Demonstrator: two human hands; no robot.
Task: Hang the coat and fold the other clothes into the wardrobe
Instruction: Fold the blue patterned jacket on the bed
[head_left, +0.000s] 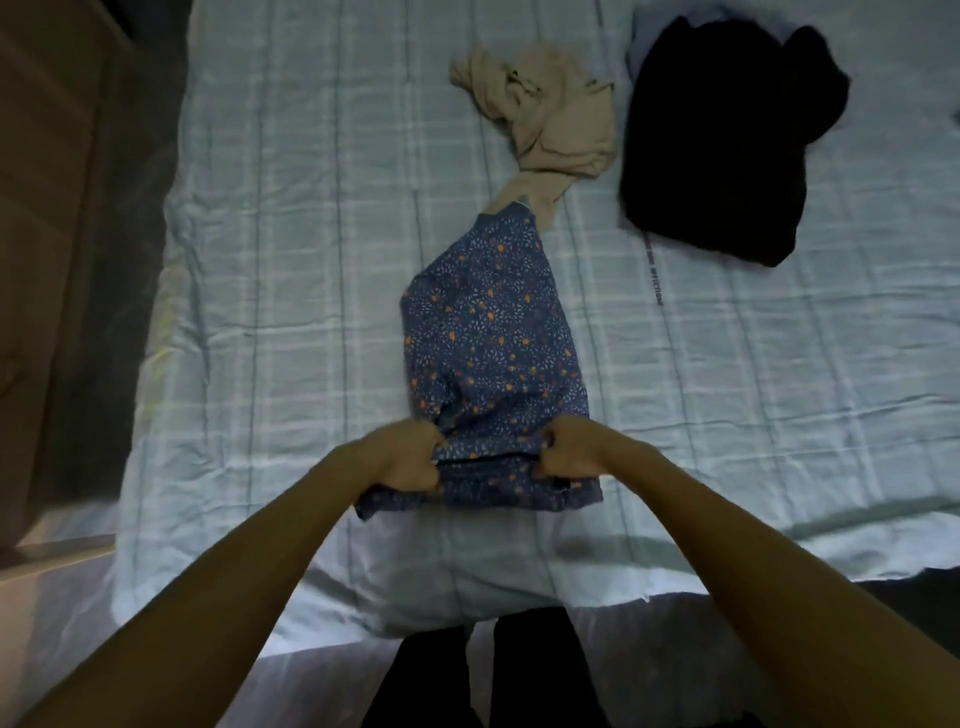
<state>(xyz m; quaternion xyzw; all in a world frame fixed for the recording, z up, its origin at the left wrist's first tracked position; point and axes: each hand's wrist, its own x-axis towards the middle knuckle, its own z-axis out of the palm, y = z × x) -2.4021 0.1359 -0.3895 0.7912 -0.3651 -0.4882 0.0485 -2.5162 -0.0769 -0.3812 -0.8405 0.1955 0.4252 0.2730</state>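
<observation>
Folding step underway: left hand (410, 462) and right hand (563, 452) each pinch the near hem of the blue patterned garment (491, 338) stretched away from them on the bed (291, 260); next likely needs hem carried forward over it.

Beige garment (550, 114) end hidden under blue garment (488, 332); sheet print (653, 283) illegible.

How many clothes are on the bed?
3: blue floral garment gripped at the near edge, crumpled beige garment beyond it, black garment at far right. Something pale beneath it may be a fourth.
</observation>
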